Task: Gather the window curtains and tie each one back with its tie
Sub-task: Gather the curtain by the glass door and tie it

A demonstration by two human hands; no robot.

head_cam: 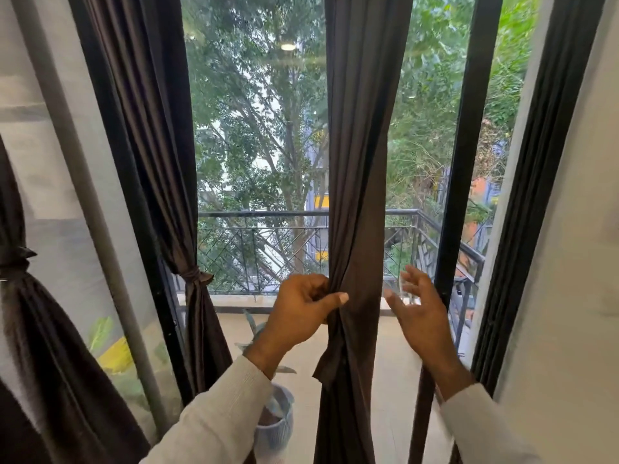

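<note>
The centre curtain [360, 162] hangs in front of the window glass [261, 145], gathered into a narrow vertical column of dark brown fabric. It is pinched inward at mid height, where the left hand [303, 313] grips it: fingers wrapped around the left edge of the bundle, thumb pressed across the front folds. Below the grip, a short loose flap of the same fabric [326, 366] hangs off the left side of the column; whether this is the tie cannot be determined.

The right hand [418, 313] is open, fingers spread and blurred, palm turned toward the curtain. It sits just beside the right edge of the bundle and does not hold it.

To the left, a second curtain [150, 128] hangs against the black window frame [465, 162] and is cinched by a knotted tie [194, 274]. At the far left edge, a third curtain [43, 346] is likewise bound by a tie [15, 261].

Beyond the glass are a balcony railing [261, 214], a tiled balcony floor [395, 363], a pale potted plant [274, 426] and dense trees [254, 95]. Both forearms wear light-coloured sleeves [214, 420].
</note>
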